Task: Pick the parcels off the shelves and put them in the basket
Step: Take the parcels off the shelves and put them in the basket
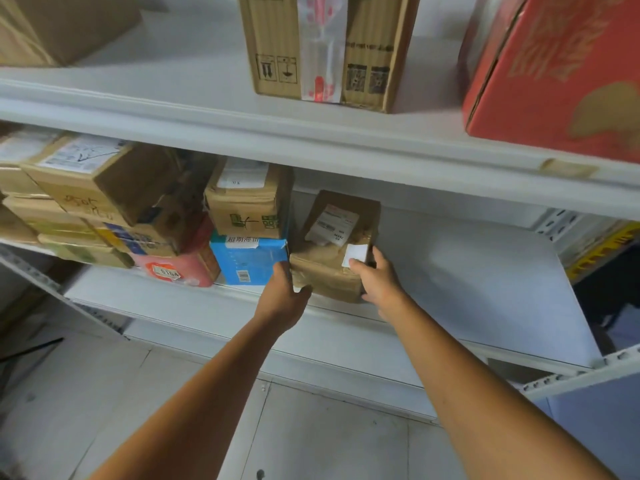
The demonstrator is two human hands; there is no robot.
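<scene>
Two bare forearms reach in. The left hand grips the left side of a brown taped parcel, and the right hand grips the right side, fingers curled round it and thumb on a white label. The parcel sits at the front of the middle shelf, touching a blue box. On the upper shelf stand a tall cardboard box and a red carton.

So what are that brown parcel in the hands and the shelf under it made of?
The brown parcel: apparently cardboard under glossy clear tape, by its creases and sheen. The shelf: smooth matte white, maybe painted metal or coated board.
</scene>
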